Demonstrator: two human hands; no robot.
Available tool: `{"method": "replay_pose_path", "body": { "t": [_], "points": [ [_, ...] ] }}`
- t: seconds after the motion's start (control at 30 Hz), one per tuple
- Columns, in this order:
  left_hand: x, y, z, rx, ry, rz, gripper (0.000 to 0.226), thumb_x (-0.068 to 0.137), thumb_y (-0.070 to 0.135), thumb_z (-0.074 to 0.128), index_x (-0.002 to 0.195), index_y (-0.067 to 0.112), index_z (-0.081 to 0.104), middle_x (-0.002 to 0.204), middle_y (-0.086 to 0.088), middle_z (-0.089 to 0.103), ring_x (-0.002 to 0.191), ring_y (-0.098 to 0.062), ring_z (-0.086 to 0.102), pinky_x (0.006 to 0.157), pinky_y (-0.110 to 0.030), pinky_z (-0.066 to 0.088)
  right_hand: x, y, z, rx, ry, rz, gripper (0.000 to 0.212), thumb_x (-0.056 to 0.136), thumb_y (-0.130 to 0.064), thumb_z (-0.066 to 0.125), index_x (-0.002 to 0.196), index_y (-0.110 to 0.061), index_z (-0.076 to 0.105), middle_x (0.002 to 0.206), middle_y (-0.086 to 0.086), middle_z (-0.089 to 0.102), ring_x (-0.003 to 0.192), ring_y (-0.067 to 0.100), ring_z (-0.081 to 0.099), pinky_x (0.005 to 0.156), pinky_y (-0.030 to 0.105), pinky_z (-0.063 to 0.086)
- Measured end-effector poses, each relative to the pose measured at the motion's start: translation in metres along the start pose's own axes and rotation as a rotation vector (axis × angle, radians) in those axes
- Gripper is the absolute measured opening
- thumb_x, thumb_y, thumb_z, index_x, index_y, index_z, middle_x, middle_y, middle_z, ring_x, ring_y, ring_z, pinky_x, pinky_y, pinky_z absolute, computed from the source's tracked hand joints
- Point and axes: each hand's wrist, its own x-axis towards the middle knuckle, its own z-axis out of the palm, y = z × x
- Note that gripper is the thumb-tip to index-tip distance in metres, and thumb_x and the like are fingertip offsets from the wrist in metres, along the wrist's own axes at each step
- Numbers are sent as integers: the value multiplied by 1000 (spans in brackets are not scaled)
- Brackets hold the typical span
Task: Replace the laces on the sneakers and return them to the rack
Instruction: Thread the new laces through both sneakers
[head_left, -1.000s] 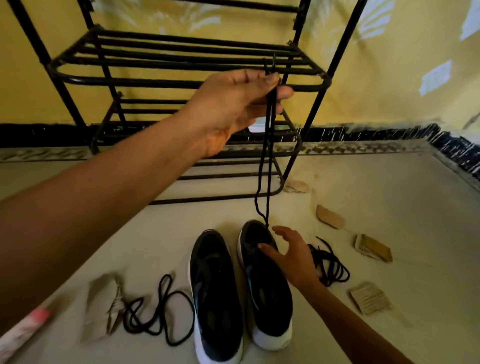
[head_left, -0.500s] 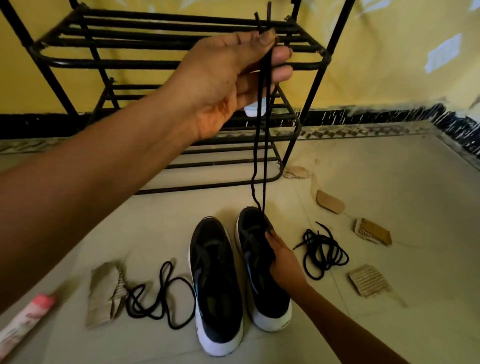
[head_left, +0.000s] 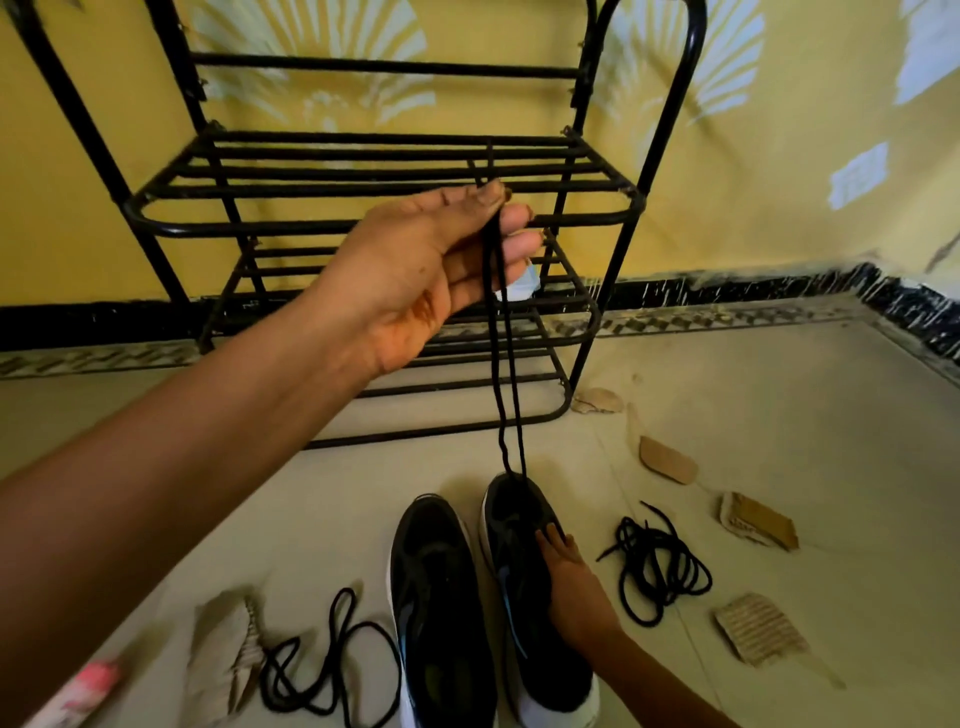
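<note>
Two black sneakers with white soles stand side by side on the floor, the left sneaker (head_left: 441, 613) and the right sneaker (head_left: 524, 571). My left hand (head_left: 431, 265) is raised in front of the rack and pinches both strands of a black lace (head_left: 506, 374) between thumb and fingers. The lace runs taut down to the toe end of the right sneaker. My right hand (head_left: 571, 582) rests on the right side of that sneaker, holding it down. A loose black lace (head_left: 332, 670) lies left of the shoes, and a bundled black lace (head_left: 657, 566) lies right of them.
A black metal shoe rack (head_left: 395, 218) with barred shelves stands against the yellow wall. Torn cardboard scraps (head_left: 758, 629) are scattered on the floor at right, and crumpled paper (head_left: 228, 649) lies at left. A pink tube (head_left: 78, 691) sits in the bottom left corner.
My left hand stays raised with the lace pulled taut. My right hand came down from the tongue onto the side of the right sneaker. The view has tilted upward.
</note>
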Motion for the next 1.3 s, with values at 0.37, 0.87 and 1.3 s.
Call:
{"method": "replay_pose_path", "body": {
  "t": [0.37, 0.87, 1.3],
  "points": [
    [-2, 39, -33, -63, 259, 124, 16, 97, 16, 48, 84, 12, 57, 62, 6, 66, 69, -6, 68, 75, -24, 57, 2, -5, -11, -68, -33, 27, 62, 99, 2, 29, 150, -6, -5, 160, 5, -9, 147, 23, -3, 112, 29, 28],
    [3, 41, -33, -96, 286, 182, 11, 96, 14, 50, 87, 11, 57, 64, 4, 68, 74, -10, 69, 78, -26, 56, -3, -9, -12, -98, -32, 42, 62, 99, 2, 30, 149, -4, -5, 160, 7, -6, 147, 23, 0, 112, 28, 28],
    [10, 39, -25, -83, 247, 200, 8, 94, 13, 52, 88, 10, 57, 65, 3, 68, 69, -10, 68, 71, -24, 56, 0, -8, -12, -142, -40, 24, 61, 99, 3, 27, 149, -3, -7, 159, 8, -10, 147, 24, -2, 114, 26, 22]
  ]
}}
